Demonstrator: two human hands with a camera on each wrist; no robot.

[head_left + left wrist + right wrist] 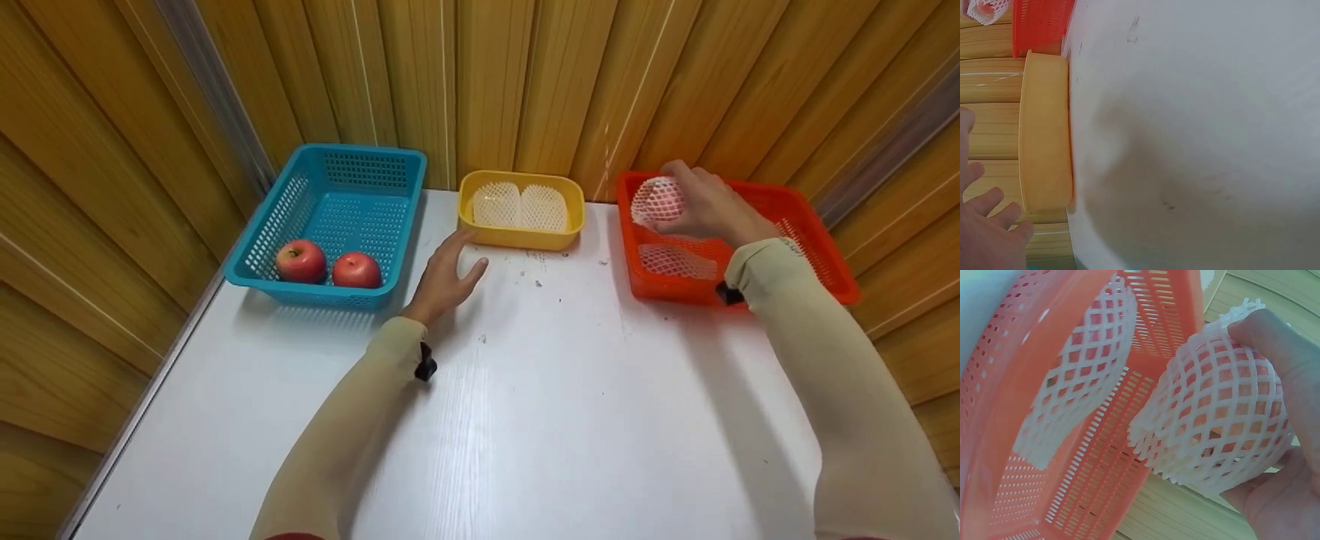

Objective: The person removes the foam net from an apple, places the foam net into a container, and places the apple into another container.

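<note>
My right hand (709, 201) grips a reddish apple wrapped in a white foam net (1213, 402), held over the left part of the red basket (675, 287). Thumb and fingers curl round the net from the side. Another white foam net (677, 261) lies inside that basket along its near wall, the basket's red showing through its mesh. My left hand (444, 276) hovers with fingers spread and holds nothing, its fingertips near the front left corner of the yellow container (517, 238). Two white foam nets (497, 204) lie side by side in this container.
At the left stands a blue basket (409, 217) with two bare red apples (301, 261) at its near end. All three containers stand in a row at the back of the white table (540, 405), against a wood-patterned wall (491, 82).
</note>
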